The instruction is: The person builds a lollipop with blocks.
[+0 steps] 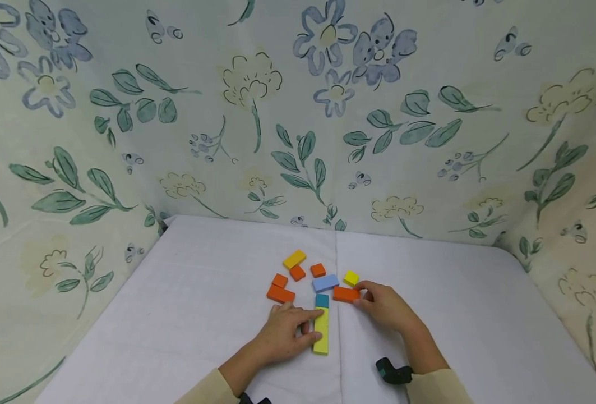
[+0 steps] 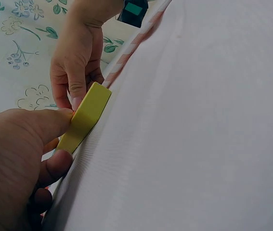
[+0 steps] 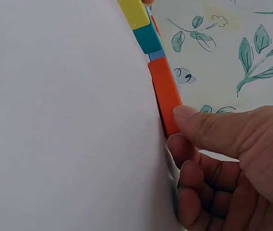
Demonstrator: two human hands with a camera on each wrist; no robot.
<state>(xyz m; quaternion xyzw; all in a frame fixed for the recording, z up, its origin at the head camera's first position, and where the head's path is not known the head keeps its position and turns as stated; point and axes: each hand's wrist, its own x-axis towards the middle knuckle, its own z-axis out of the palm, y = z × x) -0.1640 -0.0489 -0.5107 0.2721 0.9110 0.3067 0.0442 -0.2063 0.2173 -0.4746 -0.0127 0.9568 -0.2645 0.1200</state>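
A long yellow block [image 1: 320, 342] lies pointing away from me, a teal block [image 1: 322, 301] at its far end. My left hand [image 1: 282, 331] has its thumb and extended index finger on the yellow block; the other fingers curl beneath the palm. To the right, my right hand [image 1: 386, 307] pinches the right end of an orange block [image 1: 345, 294] between thumb and index finger. In the right wrist view, this orange block [image 3: 166, 96] sits close to the teal block [image 3: 148, 39]. A light blue block [image 1: 325, 283] lies just beyond the teal one.
A small yellow block [image 1: 351, 278] is beside the right fingertips. Beyond the left hand are an orange block [image 1: 281, 294], several small orange blocks and a deeper yellow block [image 1: 295, 259]. White cloth [image 1: 202, 292] covers the table, with a floral curtain [image 1: 298, 112] behind.
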